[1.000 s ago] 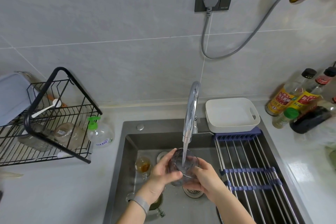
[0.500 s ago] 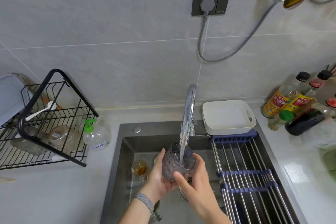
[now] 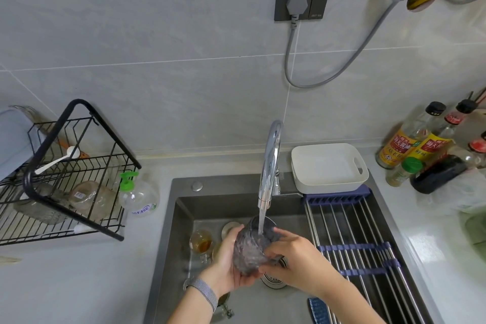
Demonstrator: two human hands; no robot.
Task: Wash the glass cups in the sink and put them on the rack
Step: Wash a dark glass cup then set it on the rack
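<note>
Under the running faucet (image 3: 271, 160), over the sink (image 3: 168, 244), a person's left hand (image 3: 226, 263) and right hand (image 3: 294, 258) wrap curled fingers around a tilted glass cup (image 3: 249, 247). Left of the faucet, another cup (image 3: 90, 196) with a small unreadable sticker lies in the black rack (image 3: 65, 179). Right of it, sauce bottles (image 3: 410, 144) carry Chinese-character labels.

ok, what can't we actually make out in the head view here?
- Glass cup: its base is covered by the left hand and its near side by the right hand.
- Sink drain: mostly hidden behind the right hand.
- Cup with brown liquid: partly blocked by the left hand.
- Glasses on the black rack: blurred behind wires, count unclear.
- Bottle labels: too small to read.
</note>
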